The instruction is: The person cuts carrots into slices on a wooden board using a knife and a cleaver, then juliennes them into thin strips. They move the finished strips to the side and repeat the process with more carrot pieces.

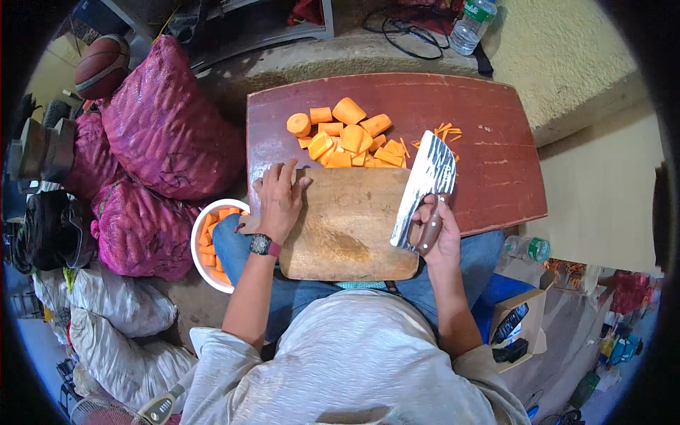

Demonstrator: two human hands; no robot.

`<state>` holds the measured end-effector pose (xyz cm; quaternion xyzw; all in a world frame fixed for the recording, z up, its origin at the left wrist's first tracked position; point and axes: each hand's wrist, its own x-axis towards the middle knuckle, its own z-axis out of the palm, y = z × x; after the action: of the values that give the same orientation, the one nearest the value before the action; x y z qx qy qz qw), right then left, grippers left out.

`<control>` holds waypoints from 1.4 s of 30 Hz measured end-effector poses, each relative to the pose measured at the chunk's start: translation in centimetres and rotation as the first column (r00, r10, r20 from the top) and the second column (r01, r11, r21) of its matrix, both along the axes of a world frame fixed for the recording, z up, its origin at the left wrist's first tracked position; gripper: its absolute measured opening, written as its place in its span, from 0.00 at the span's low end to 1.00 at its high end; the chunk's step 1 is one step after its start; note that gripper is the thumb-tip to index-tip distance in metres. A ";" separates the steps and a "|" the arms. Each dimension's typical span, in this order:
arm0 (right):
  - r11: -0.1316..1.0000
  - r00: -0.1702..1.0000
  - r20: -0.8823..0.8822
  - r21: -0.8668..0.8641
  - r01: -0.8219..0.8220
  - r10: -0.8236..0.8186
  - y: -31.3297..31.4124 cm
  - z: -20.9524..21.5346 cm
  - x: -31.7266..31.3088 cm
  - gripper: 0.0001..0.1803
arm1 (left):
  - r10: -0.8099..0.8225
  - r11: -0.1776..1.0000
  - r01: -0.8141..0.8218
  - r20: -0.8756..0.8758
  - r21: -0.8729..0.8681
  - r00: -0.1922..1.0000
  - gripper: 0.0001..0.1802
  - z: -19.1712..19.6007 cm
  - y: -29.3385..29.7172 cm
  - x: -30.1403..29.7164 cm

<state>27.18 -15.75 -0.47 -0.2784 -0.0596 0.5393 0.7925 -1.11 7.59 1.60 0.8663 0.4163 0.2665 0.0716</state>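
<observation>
My right hand (443,230) grips the brown handle of a cleaver (427,170), its broad blade tilted up over the right edge of a wooden cutting board (347,219). My left hand (281,198) lies at the board's upper left edge, fingers stretched forward and thumb apart, holding nothing. Just beyond the board, a heap of cut carrot pieces (350,138) sits on the red-brown table (482,177). Some are thick round chunks, others thinner slabs. Thin carrot sticks (448,131) lie on the table near the blade's tip.
A white bucket (199,273) of carrot chunks stands left of my knee. Full pink mesh sacks (170,127) and white sacks (120,340) crowd the left side. An open cardboard box (524,326) is at the lower right. Plastic bottles (528,248) stand or lie about.
</observation>
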 end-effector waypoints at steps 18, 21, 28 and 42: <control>0.993 1.000 -0.005 -0.118 -0.019 0.018 -6.4 5.1 -0.6 0.20 | -0.487 0.862 0.506 -0.298 -0.014 0.821 0.15 1.2 2.0 17.4; 0.991 1.000 -0.016 -0.131 -0.017 0.015 -6.5 4.7 -1.2 0.19 | -0.572 0.790 0.613 -0.383 -0.022 0.725 0.15 1.3 3.0 18.3; 0.953 0.966 0.212 -0.292 -0.080 0.146 -6.3 6.3 -1.2 0.19 | -0.610 0.774 0.632 -0.304 -0.034 0.731 0.18 2.5 1.9 16.7; 0.856 -0.353 0.779 -0.478 0.199 0.518 -1.0 7.3 -6.2 0.21 | -0.396 0.903 0.413 0.142 -0.118 0.907 0.23 1.7 -10.3 -0.5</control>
<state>20.95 -16.79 6.81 -0.7484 -0.5948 0.1910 0.2230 -1.62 -2.75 3.30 0.9095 0.2407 0.2643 0.2121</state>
